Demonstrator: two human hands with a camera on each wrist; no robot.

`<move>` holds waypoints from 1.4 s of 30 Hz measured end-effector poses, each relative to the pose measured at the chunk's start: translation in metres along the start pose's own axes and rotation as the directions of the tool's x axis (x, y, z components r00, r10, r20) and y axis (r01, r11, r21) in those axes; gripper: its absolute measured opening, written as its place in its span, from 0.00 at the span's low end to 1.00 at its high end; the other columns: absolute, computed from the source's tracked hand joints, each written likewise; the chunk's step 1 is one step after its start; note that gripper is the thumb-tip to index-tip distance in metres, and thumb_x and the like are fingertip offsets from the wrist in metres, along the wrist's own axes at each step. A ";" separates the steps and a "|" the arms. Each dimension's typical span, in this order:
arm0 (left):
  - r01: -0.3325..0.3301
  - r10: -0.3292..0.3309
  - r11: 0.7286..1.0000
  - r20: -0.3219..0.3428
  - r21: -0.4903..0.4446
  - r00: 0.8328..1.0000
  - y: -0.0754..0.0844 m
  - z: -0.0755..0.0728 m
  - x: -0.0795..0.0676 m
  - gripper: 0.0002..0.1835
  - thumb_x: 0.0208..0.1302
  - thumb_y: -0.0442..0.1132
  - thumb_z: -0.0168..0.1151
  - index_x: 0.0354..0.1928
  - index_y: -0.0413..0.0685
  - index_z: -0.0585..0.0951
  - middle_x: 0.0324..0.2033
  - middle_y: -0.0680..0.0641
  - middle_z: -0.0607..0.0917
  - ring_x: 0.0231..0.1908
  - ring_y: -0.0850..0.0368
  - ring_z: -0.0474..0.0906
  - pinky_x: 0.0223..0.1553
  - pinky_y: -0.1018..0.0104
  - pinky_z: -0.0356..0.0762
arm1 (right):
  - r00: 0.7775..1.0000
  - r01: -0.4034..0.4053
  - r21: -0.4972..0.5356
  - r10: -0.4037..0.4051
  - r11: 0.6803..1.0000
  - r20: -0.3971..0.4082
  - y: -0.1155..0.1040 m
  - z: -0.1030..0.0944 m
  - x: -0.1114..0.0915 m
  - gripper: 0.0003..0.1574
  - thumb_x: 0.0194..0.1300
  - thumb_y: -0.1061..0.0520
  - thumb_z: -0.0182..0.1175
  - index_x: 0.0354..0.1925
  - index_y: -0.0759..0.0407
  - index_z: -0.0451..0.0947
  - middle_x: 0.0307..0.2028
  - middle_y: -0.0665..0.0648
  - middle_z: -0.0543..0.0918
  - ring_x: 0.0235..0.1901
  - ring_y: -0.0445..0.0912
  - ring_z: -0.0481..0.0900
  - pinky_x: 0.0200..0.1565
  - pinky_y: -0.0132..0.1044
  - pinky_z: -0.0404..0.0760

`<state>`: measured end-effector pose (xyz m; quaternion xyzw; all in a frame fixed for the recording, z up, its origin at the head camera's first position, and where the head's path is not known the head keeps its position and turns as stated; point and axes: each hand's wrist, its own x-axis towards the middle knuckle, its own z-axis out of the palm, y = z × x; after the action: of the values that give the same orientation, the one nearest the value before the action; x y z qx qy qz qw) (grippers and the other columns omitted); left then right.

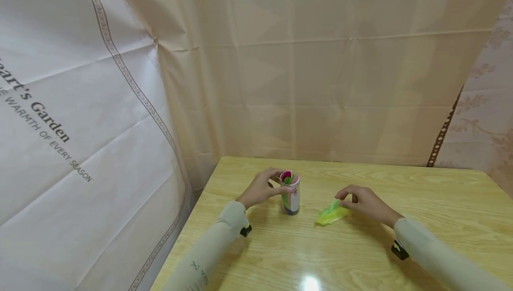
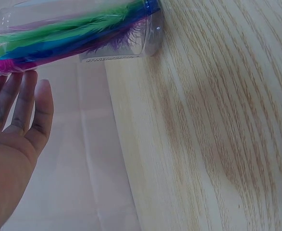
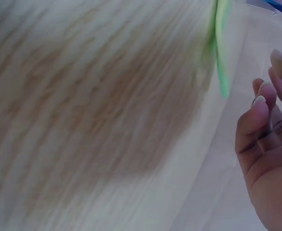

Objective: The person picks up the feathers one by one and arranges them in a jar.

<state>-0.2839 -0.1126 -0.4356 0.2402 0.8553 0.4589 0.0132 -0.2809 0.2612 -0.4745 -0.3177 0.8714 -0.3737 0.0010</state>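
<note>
My left hand (image 1: 259, 188) holds a clear plastic jar (image 1: 294, 202) near its rim, thumb on the near side and fingers on the far side. Upright on the table, the jar contains several feathers (image 2: 68, 36) in green, blue, purple and magenta. To the right of it lie a light green feather (image 1: 334, 205) and a yellow feather (image 1: 332, 216), overlapping. Right above their right end is my right hand (image 1: 366, 201), its fingers loosely bent. In the right wrist view a gap shows between those fingers and the green feather (image 3: 221, 48); the thumb is out of sight there.
A wood-grain table (image 1: 256, 255) carries everything. Beige cloth (image 1: 320, 82) hangs behind its far edge, and a white printed cloth (image 1: 100, 171) hangs along the left side. Each wrist wears a small black device, including one on the right wrist (image 1: 399, 250).
</note>
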 end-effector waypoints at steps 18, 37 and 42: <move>0.014 -0.014 1.000 -0.002 -0.007 1.000 0.000 0.001 -0.002 0.33 0.59 0.60 0.75 0.65 0.61 0.80 0.53 0.59 0.82 0.49 0.60 0.80 0.45 0.62 0.82 | 0.989 -0.111 0.003 0.110 0.994 0.103 0.007 0.013 -0.008 0.18 0.65 0.54 0.72 0.50 0.62 0.84 0.39 0.53 0.82 0.31 0.40 0.75 0.30 0.33 0.78; 0.014 -0.014 1.000 -0.001 -0.011 1.000 0.004 0.000 -0.002 0.33 0.60 0.60 0.75 0.66 0.61 0.80 0.53 0.59 0.81 0.49 0.59 0.80 0.43 0.62 0.83 | 0.987 -0.095 -0.073 0.103 0.993 0.123 0.011 0.017 -0.006 0.06 0.65 0.58 0.72 0.39 0.55 0.84 0.33 0.48 0.78 0.31 0.40 0.73 0.31 0.33 0.76; 0.005 -0.005 1.000 -0.003 0.004 1.000 0.002 0.000 -0.001 0.33 0.59 0.61 0.74 0.65 0.61 0.80 0.52 0.59 0.82 0.49 0.57 0.80 0.44 0.62 0.82 | 0.989 -0.077 -0.074 0.085 0.994 0.118 0.010 0.018 -0.008 0.06 0.66 0.58 0.72 0.35 0.54 0.82 0.32 0.48 0.77 0.30 0.40 0.72 0.30 0.33 0.75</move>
<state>-0.2824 -0.1117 -0.4345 0.2373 0.8570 0.4573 0.0124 -0.2761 0.2592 -0.4955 -0.3038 0.8944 -0.3232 0.0581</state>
